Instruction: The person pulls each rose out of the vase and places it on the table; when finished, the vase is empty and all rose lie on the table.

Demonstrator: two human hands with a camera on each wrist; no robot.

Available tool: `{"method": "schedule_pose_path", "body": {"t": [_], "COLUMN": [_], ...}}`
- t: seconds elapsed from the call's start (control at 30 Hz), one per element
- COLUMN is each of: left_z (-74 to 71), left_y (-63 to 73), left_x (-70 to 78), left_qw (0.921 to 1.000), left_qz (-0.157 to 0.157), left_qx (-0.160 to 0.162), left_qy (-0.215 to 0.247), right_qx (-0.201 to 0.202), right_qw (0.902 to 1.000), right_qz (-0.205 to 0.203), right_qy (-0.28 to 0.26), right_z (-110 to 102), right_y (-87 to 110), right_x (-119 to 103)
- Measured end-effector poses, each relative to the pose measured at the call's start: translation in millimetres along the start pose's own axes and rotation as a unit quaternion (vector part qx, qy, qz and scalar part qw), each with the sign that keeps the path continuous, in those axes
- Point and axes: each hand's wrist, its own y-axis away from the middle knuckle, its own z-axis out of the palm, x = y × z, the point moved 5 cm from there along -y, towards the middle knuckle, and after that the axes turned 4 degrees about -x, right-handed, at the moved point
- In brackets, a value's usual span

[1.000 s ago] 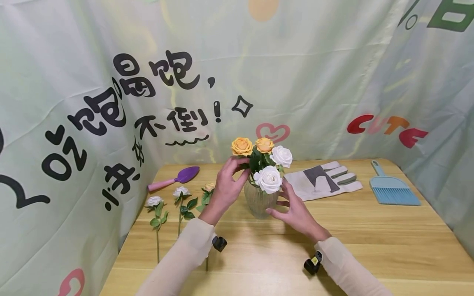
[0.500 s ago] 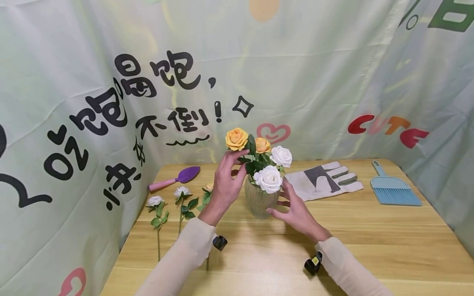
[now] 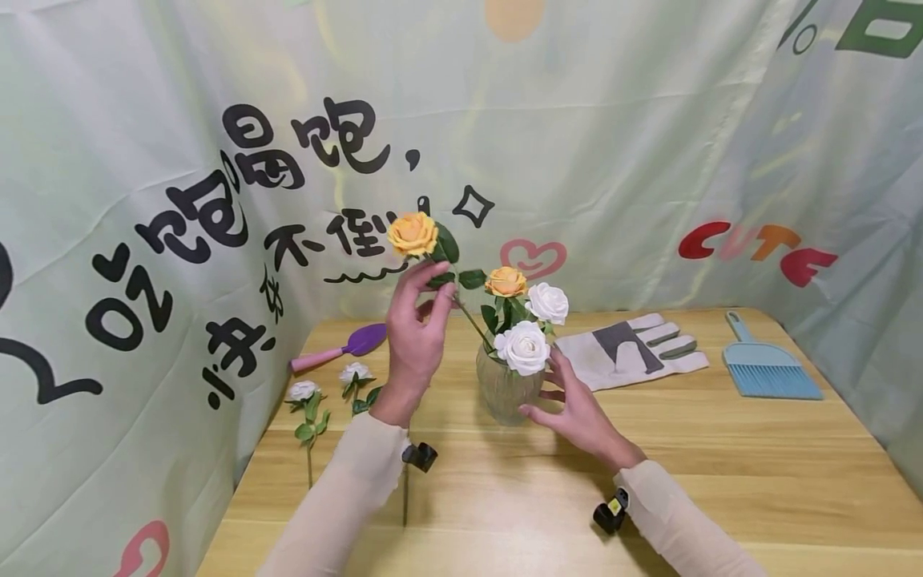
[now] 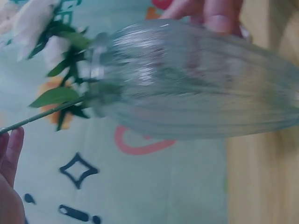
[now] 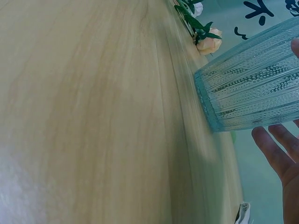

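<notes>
A wooden tabletop (image 3: 685, 481) carries a glass vase (image 3: 507, 393), gripped at its side by a person's right hand (image 3: 577, 410), thumb and fingers set around the glass. The left hand (image 3: 418, 332) has its grip pinched on the stem (image 3: 471, 315) of a yellow rose (image 3: 413, 234). Steadying the vase while guiding the stem along its own slant, clear of three other roses (image 3: 522, 349), would likely work best. The yellow rose's head sits just above the left grip, its stem slanting down to the vase's mouth.
</notes>
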Motion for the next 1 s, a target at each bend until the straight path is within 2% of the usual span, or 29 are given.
{"method": "schedule_pose_path", "body": {"t": [0.17,0.27,0.43,0.53,0.63,0.77,0.9,1.0], "left_z": [-19.4,-33.5,-58.4,-71.2,-78.1,-76.8,-70.6,-63.6], "left_y": [-21.2,-28.1,-27.9,-24.5,-17.4,3.7,34.1,57.7], "left_x": [8.0,9.1,5.5,0.7,-7.0,-22.6,-42.8,-56.9], "left_qw": [0.9985,0.9968,0.9933,0.9922,0.9931,0.9913,0.9841,0.9739], "left_qz": [0.002,-0.006,-0.030,-0.044,-0.071,-0.128,-0.174,-0.212], "left_qx": [0.039,0.066,0.104,0.114,0.093,0.031,-0.032,-0.080], "left_qy": [0.040,0.045,0.040,0.025,0.008,-0.008,-0.016,-0.016], "right_qx": [0.000,0.003,0.004,0.002,0.001,0.001,0.001,0.002], "right_qw": [1.0000,0.9999,0.9999,0.9999,1.0000,1.0000,1.0000,1.0000], "right_qz": [-0.008,-0.011,-0.013,-0.011,-0.009,-0.007,-0.007,-0.007], "right_qy": [0.000,0.001,0.001,0.000,-0.001,-0.002,0.000,0.001], "right_z": [0.2,-0.4,-0.4,0.1,0.8,1.1,1.0,0.9], "right_y": [-0.5,-0.5,-1.0,-1.0,-1.3,-1.4,-1.2,-1.3], "right_x": [-0.7,-1.0,-0.4,-0.7,-1.3,-0.9,-0.5,-0.5]}}
